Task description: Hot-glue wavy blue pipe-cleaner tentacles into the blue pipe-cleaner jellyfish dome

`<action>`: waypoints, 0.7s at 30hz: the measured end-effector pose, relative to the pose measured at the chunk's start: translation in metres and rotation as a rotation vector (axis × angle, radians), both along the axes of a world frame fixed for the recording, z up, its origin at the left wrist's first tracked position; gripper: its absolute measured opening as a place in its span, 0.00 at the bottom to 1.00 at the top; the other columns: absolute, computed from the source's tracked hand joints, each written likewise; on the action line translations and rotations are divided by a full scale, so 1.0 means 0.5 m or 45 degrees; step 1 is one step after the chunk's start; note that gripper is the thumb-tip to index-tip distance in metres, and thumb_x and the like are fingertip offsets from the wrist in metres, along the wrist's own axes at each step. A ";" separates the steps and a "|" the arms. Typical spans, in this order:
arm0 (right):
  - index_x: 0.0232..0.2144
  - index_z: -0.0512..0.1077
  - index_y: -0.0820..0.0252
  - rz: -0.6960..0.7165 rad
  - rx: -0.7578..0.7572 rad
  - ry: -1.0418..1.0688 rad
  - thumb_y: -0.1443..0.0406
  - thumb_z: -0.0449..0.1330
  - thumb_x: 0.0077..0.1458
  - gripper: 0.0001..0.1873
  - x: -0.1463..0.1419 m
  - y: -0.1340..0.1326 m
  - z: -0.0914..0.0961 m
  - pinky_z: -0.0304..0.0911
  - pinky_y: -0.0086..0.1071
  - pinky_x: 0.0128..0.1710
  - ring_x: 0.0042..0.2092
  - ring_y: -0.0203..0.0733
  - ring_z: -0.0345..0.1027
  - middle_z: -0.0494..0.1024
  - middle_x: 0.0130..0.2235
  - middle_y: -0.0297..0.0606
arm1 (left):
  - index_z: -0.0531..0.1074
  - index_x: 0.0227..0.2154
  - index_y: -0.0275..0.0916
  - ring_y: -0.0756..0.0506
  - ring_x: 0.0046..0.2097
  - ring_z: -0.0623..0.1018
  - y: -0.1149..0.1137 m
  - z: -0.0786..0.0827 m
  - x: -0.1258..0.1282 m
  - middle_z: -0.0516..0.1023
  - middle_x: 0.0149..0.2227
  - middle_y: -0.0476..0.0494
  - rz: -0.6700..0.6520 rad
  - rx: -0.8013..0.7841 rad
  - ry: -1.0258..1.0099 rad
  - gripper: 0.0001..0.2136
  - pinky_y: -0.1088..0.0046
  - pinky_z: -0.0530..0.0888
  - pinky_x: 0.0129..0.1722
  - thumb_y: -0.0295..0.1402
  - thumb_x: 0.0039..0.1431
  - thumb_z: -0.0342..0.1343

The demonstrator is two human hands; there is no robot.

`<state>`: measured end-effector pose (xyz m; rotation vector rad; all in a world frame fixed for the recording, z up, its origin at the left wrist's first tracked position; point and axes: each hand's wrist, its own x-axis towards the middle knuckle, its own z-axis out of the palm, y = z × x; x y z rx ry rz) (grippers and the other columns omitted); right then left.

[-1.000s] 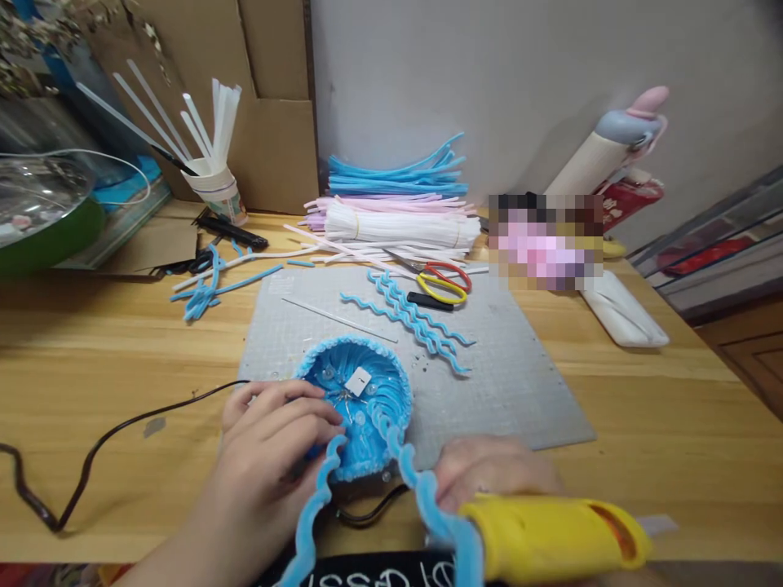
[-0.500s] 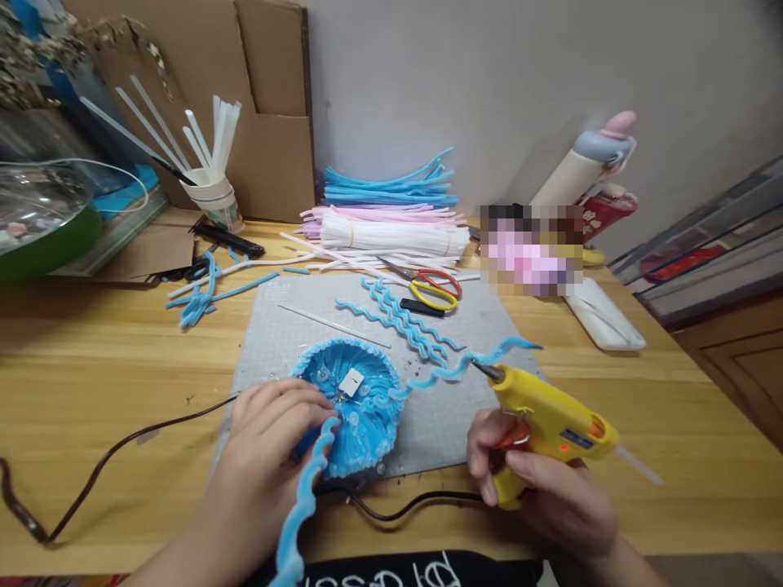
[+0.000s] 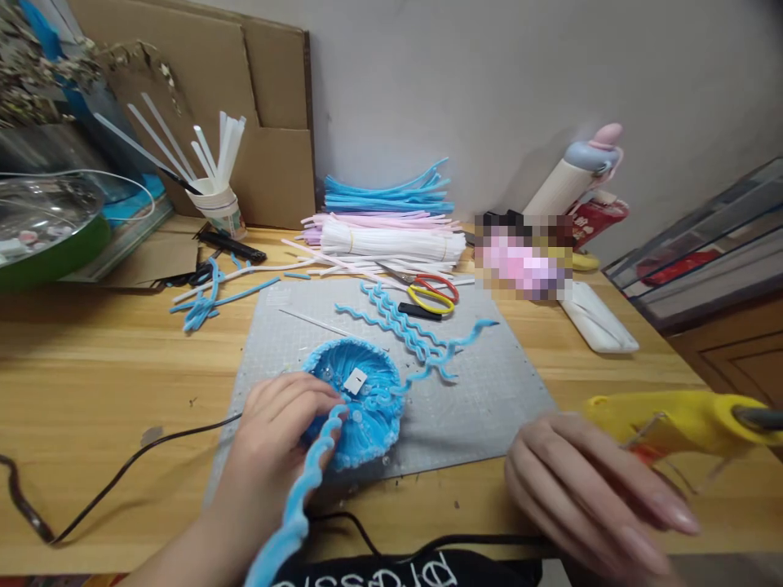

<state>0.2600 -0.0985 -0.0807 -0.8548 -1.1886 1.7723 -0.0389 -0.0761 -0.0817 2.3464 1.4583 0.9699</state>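
My left hand [image 3: 278,424] is closed on a wavy blue pipe cleaner [image 3: 299,497], pressing its end at the middle of a blue fuzzy dome [image 3: 367,436] that lies hollow side up. A small white tag [image 3: 355,381] sits inside the dome. Another wavy blue strand [image 3: 422,377] stretches from the dome to the upper right. My right hand [image 3: 581,481] has its fingers stretched out, with nothing gripped in them. Just behind it is a yellow glue gun [image 3: 666,412], its dark nozzle pointing right; whether it touches the hand is hidden.
A grey cutting mat [image 3: 477,408] carries several wavy blue strands [image 3: 395,318] and scissors [image 3: 431,293]. Pipe cleaner bundles [image 3: 391,242] lie by the wall. A black cord [image 3: 147,440] crosses the table. At left stands a cup of glue sticks [image 3: 217,208]; at right, a bottle [image 3: 559,179].
The glue gun has moved right and turned so its nozzle faces right; my right hand has loosened its grip on it. My left hand stays at the dome with the pipe cleaner.
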 end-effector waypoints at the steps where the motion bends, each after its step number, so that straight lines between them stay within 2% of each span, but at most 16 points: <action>1: 0.37 0.79 0.52 0.007 0.015 -0.016 0.44 0.64 0.48 0.22 -0.005 -0.001 -0.003 0.71 0.32 0.31 0.31 0.39 0.75 0.81 0.40 0.43 | 0.71 0.33 0.43 0.43 0.43 0.77 -0.001 -0.001 -0.003 0.80 0.37 0.48 0.003 0.006 0.007 0.04 0.61 0.67 0.47 0.28 0.62 0.54; 6: 0.38 0.80 0.50 0.043 0.146 -0.106 0.48 0.68 0.47 0.19 -0.050 -0.002 -0.030 0.71 0.36 0.35 0.36 0.42 0.74 0.79 0.49 0.43 | 0.72 0.32 0.43 0.43 0.42 0.78 -0.001 -0.004 -0.017 0.81 0.36 0.48 0.013 0.013 0.018 0.03 0.62 0.68 0.46 0.30 0.61 0.55; 11: 0.41 0.81 0.45 0.037 0.395 -0.135 0.50 0.63 0.55 0.15 -0.093 -0.010 -0.046 0.70 0.36 0.37 0.38 0.41 0.74 0.74 0.56 0.41 | 0.72 0.34 0.43 0.45 0.42 0.77 -0.002 -0.005 -0.022 0.80 0.37 0.48 -0.091 0.009 -0.050 0.04 0.67 0.72 0.43 0.27 0.59 0.57; 15: 0.41 0.81 0.47 0.057 0.349 -0.174 0.55 0.65 0.54 0.12 -0.116 -0.008 -0.036 0.72 0.38 0.43 0.43 0.44 0.76 0.75 0.56 0.41 | 0.72 0.34 0.43 0.46 0.40 0.78 -0.012 0.002 -0.024 0.80 0.36 0.48 -0.035 -0.028 -0.086 0.04 0.69 0.73 0.41 0.28 0.60 0.55; 18: 0.41 0.81 0.49 0.086 0.333 -0.265 0.52 0.63 0.55 0.15 -0.121 -0.002 -0.021 0.70 0.42 0.48 0.49 0.49 0.75 0.75 0.56 0.43 | 0.73 0.35 0.45 0.46 0.39 0.79 -0.022 0.012 -0.029 0.80 0.36 0.50 -0.047 -0.068 -0.020 0.04 0.70 0.73 0.41 0.28 0.60 0.56; 21: 0.44 0.80 0.48 0.155 0.422 -0.306 0.49 0.60 0.56 0.19 -0.115 0.005 -0.015 0.67 0.44 0.51 0.54 0.53 0.71 0.75 0.57 0.43 | 0.72 0.37 0.46 0.46 0.39 0.79 -0.030 0.022 -0.038 0.81 0.37 0.52 -0.047 -0.092 0.018 0.05 0.69 0.72 0.43 0.28 0.60 0.56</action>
